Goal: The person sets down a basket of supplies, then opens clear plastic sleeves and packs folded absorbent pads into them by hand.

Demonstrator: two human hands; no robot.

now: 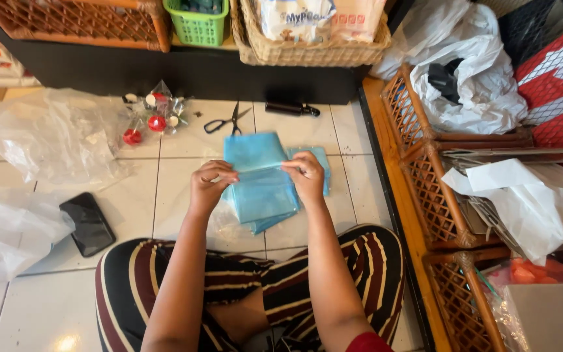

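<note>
1. The person sits cross-legged on the white tiled floor [47, 306], in striped trousers [131, 280], with both forearms stretched out ahead over the knees.
2. The left hand [210, 184] has its fingers curled together, pinching the left edge of a thin blue plastic sheet [259, 186].
3. The right hand [306, 176] does the same on the right edge, fingers bent and closed on the sheet, thumb tucked toward the palm.
4. The sheet hangs between the two hands, just above the floor and in front of the knees; a fold or seam runs across it at the level of the fingertips.
5. More blue sheets [320, 163] lie behind and under it, peeking out to the right and below.
6. Farther off, black-handled scissors [226, 122] lie on the tiles, and just right of them a dark cylindrical object [291, 109].
7. To the far left sits a cluster of small red and white items in clear wrapping [154, 117], beside a large crumpled clear plastic bag [53, 137].
8. A black phone [87, 223] lies face-up near the left knee, with another clear bag [4, 231] at its left.
9. On the right stands a brown wicker rack [425, 163] holding white plastic bags [477, 85] and white paper [522, 195].
10. Along the far side are a green basket [197, 29] and a pale woven basket [314, 52].
</note>
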